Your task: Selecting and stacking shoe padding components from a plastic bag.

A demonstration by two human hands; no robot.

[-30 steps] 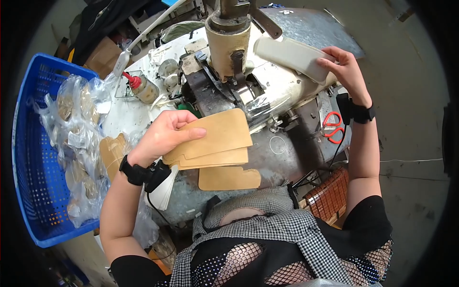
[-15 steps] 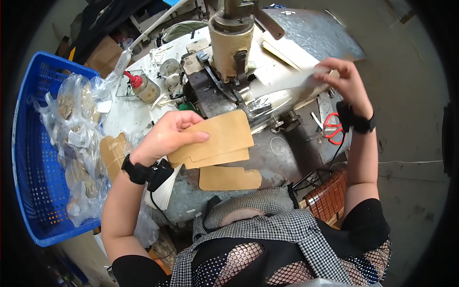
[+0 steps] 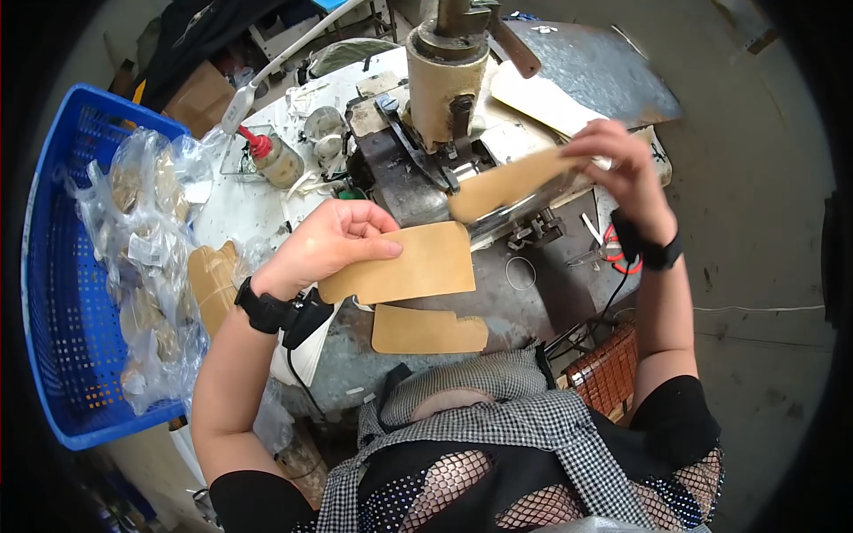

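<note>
My left hand (image 3: 333, 247) pinches a flat tan cut panel (image 3: 409, 266) between thumb and fingers, holding it above the table's near part. Whether more panels lie beneath it cannot be seen. To the right, my right hand (image 3: 622, 169) is closed on the far end of another tan panel (image 3: 506, 185). That one is tilted, and its rounded end reaches toward the working end of a sewing machine (image 3: 437, 102). A third tan panel (image 3: 426, 330), notched at its right end, lies flat on the grey metal tabletop nearest me.
At left stands a blue plastic basket (image 3: 53, 293) with bagged pieces (image 3: 147, 249); more tan panels (image 3: 211, 282) lie beside it. A red-capped bottle (image 3: 277, 162) sits behind. Red-handled scissors (image 3: 613, 253) lie at right. A cream panel (image 3: 538, 96) rests beyond the machine.
The panel in my right hand, pale and blurred before, now shows its tan face and dips toward the machine. In my left hand, the second panel's lower edge no longer shows.
</note>
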